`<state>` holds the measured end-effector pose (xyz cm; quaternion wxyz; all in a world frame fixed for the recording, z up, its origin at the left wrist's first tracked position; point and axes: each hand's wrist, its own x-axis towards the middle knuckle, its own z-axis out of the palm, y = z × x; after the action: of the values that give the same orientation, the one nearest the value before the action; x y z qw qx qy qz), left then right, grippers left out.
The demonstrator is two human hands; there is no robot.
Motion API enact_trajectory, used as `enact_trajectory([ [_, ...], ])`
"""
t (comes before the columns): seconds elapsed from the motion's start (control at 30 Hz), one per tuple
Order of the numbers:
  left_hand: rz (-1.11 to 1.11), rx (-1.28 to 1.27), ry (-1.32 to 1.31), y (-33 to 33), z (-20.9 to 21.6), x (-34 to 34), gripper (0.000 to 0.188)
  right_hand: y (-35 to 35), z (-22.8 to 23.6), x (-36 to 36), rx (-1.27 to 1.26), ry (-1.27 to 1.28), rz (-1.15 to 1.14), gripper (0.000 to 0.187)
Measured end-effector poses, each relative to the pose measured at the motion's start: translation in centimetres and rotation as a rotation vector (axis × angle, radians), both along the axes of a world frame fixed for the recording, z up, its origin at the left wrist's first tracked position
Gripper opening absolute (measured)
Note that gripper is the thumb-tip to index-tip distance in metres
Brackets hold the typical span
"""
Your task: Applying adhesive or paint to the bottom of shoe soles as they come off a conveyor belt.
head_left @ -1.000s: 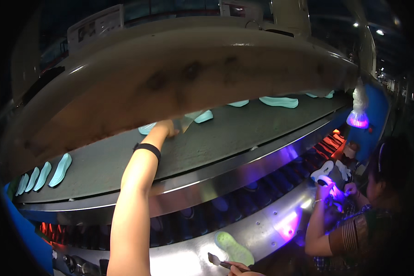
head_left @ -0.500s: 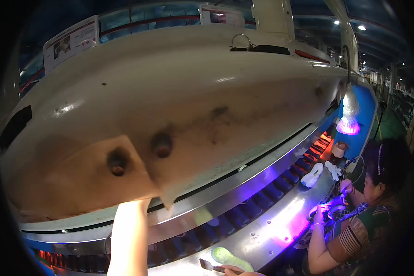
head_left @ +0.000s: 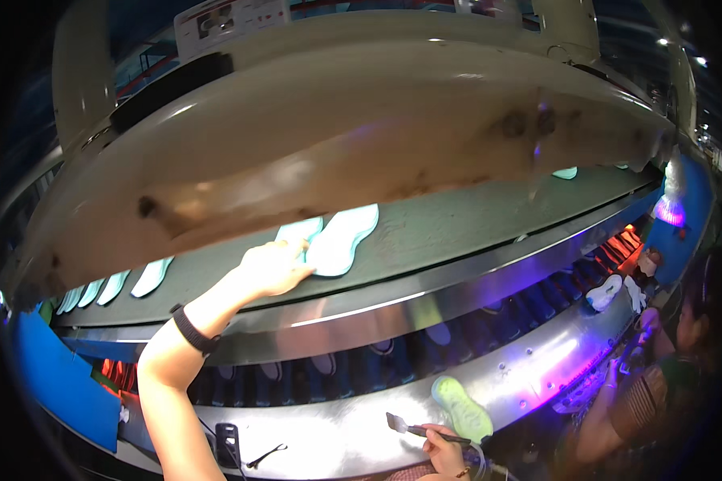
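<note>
My left hand (head_left: 274,268) reaches over the dark conveyor belt (head_left: 441,216), just below the front lip of a curved hood. Its fingers are closed on the near end of a pale, white-blue shoe sole (head_left: 343,240). Partly behind that hand lies a second pale sole (head_left: 301,231). My right hand (head_left: 445,450) grips a flat brush (head_left: 419,430) by its dark handle, bristles pointing left over the metal ledge. A yellow-green sole (head_left: 461,407) rests on the ledge beside this hand.
The hood (head_left: 361,112) overhangs the belt. More pale soles (head_left: 152,276) lie at its left. A lower row of dark shoe-like pieces (head_left: 321,377) runs below the metal rail. Tweezers (head_left: 266,455) and a black object (head_left: 228,445) sit on the ledge (head_left: 337,437). A co-worker (head_left: 658,393) works at right.
My view has swung left and lower, showing the belt and soles. My left hand, formerly hidden behind the hood flap, now shows with a sole. The brush remains in my right hand.
</note>
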<state>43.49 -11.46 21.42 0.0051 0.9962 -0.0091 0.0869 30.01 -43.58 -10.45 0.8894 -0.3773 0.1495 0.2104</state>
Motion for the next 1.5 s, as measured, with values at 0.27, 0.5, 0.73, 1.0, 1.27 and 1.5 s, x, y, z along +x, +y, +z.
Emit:
enact_trajectory([
  [0.27, -0.235, -0.403, -0.502, 6.2, -5.3, -11.2, 0.021, 1.4, 2.1, -4.2, -0.149, -0.201, -0.054, 0.020],
  [0.5, -0.150, -1.791, -1.042, 3.1, -12.9, -16.3, 0.034, 1.9, 3.0, -5.9, -0.173, -0.238, -0.080, 0.020],
  [0.73, -0.569, -2.489, 0.232, 2.6, -20.3, -22.5, 0.072, 1.2, 3.2, -6.4, -0.150, -0.263, -0.181, 0.020],
  [1.0, 0.519, -2.471, 0.737, -2.5, -39.5, -25.3, 0.055, 1.0, 2.1, -6.6, -0.131, -0.236, -0.202, 0.020],
  [1.27, 0.179, -2.811, 0.741, -0.7, -44.0, -25.9, 0.078, 0.7, 0.7, -6.9, -0.069, -0.142, -0.254, 0.020],
  [1.5, 0.218, -2.708, 0.823, -0.6, -44.8, -25.2, 0.080, 0.5, -0.2, -6.3, -0.098, -0.080, -0.300, 0.019],
])
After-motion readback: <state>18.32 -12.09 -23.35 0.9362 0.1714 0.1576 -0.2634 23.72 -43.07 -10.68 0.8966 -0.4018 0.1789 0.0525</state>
